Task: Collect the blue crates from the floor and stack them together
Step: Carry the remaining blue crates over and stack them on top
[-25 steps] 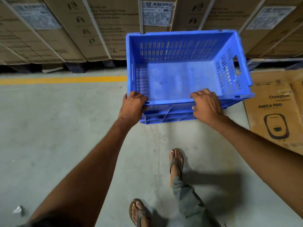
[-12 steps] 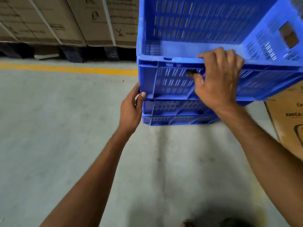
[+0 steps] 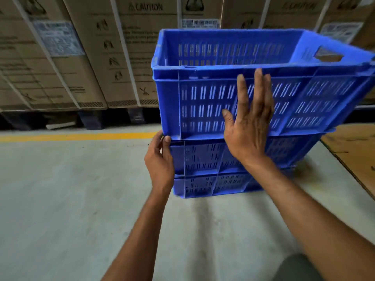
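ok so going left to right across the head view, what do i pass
yellow floor line → left hand, gripping a corner of the crate stack → right hand, flat on the top crate → cardboard sheet on the floor

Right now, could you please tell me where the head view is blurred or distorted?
Head view: the top crate smears at its right end, the cartons behind lean outward from the wide lens, the right hand is sharper, lighting is dim without glare.

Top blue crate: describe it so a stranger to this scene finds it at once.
Before the wall of strapped cartons, a stack of blue crates stands on the grey floor. The top crate, under the flat right hand, alone shows its full slotted wall and open inside.
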Demonstrator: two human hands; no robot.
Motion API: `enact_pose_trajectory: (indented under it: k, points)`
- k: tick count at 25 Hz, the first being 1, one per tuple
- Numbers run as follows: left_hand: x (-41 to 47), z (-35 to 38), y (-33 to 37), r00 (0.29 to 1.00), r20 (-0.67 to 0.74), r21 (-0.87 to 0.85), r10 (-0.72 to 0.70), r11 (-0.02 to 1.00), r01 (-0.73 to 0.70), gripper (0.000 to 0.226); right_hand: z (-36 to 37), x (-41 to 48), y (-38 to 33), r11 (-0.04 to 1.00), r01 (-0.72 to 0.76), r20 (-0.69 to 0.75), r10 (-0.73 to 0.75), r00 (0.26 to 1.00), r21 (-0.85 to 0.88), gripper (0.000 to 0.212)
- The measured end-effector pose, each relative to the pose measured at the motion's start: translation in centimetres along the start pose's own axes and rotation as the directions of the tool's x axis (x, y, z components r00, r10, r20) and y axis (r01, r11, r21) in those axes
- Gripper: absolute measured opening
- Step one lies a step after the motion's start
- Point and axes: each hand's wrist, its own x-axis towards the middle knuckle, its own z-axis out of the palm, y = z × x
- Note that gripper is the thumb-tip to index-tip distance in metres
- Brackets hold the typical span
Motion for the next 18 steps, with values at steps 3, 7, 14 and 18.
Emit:
enact_pose_trajectory:
  k: [3,7,14,18]
  points:
    - [0.0,-1.2,0.7,0.995,0.1,0.032,-0.03,0.999,0.027,0.02,1.8,-6.1,1.1,0.981,-0.166,0.105,0.156,0.982,0.101,0.046]
    - [0.6,-2.3,0.1,0.98,0.2,0.04,0.002,0.999,-0.01,0.021,3.0,-7.7,2.8,0.995,-0.093,0.122,0.097,0.988,-0.04,0.032]
    - [1.2,-2.5,-0.6,0.965,0.241,0.181,0.106,0.972,-0.152,0.021,1.1,-5.5,6.3,0.992,0.127,0.175,-0.121,0.977,-0.02,0.02]
    - [1.1,-2.8,-1.4,0.95,0.305,0.166,0.069,0.978,-0.125,0.025,1.1,-5.5,6.0,0.995,0.065,0.188,-0.08,0.979,0.081,0.017]
